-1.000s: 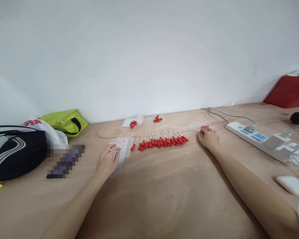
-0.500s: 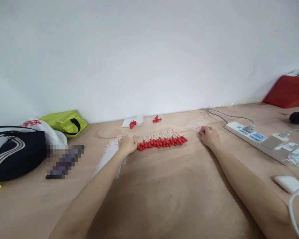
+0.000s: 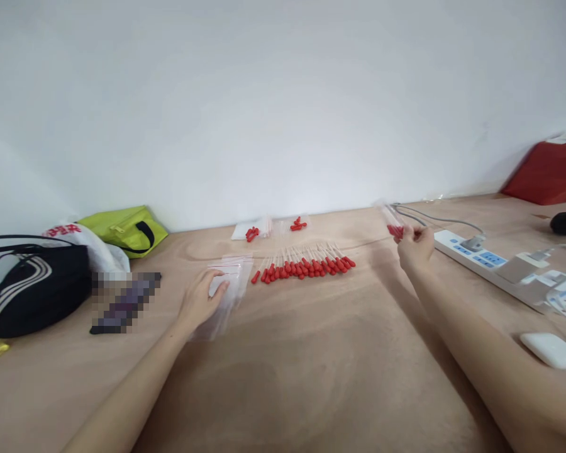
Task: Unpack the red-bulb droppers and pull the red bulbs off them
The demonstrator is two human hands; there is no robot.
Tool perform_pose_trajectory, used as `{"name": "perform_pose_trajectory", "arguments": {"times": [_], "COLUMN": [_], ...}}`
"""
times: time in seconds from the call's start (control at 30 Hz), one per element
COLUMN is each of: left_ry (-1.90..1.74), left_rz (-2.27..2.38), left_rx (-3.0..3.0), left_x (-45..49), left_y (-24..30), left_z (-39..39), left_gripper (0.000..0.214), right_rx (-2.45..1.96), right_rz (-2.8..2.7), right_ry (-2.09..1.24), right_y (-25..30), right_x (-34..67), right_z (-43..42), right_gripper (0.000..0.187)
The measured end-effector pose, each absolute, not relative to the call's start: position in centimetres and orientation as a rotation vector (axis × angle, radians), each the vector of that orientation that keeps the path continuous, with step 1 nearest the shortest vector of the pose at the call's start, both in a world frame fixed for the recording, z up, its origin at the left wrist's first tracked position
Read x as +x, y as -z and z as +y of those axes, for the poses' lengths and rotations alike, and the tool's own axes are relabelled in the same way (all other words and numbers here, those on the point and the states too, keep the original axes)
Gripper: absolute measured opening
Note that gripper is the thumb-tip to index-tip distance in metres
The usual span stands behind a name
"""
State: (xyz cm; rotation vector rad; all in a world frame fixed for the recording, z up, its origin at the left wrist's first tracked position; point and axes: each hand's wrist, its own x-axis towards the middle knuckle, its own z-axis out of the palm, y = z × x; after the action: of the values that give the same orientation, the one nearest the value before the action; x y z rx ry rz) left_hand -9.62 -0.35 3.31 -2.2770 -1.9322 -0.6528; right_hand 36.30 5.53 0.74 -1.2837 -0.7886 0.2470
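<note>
My right hand [image 3: 414,248] is closed on a small clear zip bag [image 3: 381,207] with red-tipped sticks [image 3: 395,231] inside, lifted off the table near the power strip. My left hand [image 3: 202,294] hangs at a stack of clear zip bags [image 3: 233,277] with red seal lines. Its thumb and fingers are apart and grip nothing; whether they touch the top bag I cannot tell. Between my hands lies a wide row of red-tipped sticks [image 3: 306,268], pale stems toward the wall. Behind it are two filled zip bags, one with red tips [image 3: 251,234] at left, another with red tips [image 3: 298,224] at right.
A white power strip [image 3: 471,258] with plugs and cables runs along the right, a white case [image 3: 553,350] nearer me. A red bag [image 3: 547,173] stands far right. A black bag [image 3: 38,292], yellow-green bag [image 3: 122,231] and blurred-out flat item [image 3: 125,305] lie left.
My right hand has raised the filled bag and shifted slightly right. My left hand has drawn back leftward from the row of sticks, its fingers now spread over the bag stack.
</note>
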Motion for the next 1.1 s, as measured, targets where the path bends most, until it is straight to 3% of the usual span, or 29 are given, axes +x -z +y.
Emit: {"name": "perform_pose_trajectory", "arguments": {"times": [0.23,0.33,0.53,0.7,0.8,0.97,1.1], "left_ry": [0.215,0.354,0.902,0.628,0.490,0.538,0.494], "left_rz": [-2.113,-2.147,-1.835,-1.562,-1.530,-1.518,-1.508], "left_rx": [-2.469,-2.443,-2.503,-3.052,-3.202,-3.220,-3.237], "left_x": [-11.0,-11.0,-6.7,-0.6,0.9,0.9,0.6], "left_y": [-1.5,-2.2,-4.9,-4.8,-3.7,-2.3,-2.4], "left_z": [1.6,2.0,-0.8,-5.0,-6.0,-5.8,-5.8], "left_gripper": [0.052,0.054,0.043,0.046,0.055,0.061,0.061], "right_rx": [-0.893,-0.742,-0.543,-0.544,-0.653,-1.244,-1.365], "right_rz": [-1.216,-1.583,-2.092,-2.219,-2.216,-1.947,-1.913], "right_ry": [-0.280,-0.412,-0.526,-0.578,-0.510,-0.179,-0.460], "right_y": [-4.7,-4.0,-1.3,-1.0,-1.0,-0.4,0.0], "right_x": [27.8,23.9,21.3,21.9,22.6,23.8,24.0], "right_z": [1.3,-2.1,-6.1,-6.2,-5.9,-4.7,-4.1], "right_gripper": [0.016,0.008,0.009,0.010,0.013,0.023,0.030]}}
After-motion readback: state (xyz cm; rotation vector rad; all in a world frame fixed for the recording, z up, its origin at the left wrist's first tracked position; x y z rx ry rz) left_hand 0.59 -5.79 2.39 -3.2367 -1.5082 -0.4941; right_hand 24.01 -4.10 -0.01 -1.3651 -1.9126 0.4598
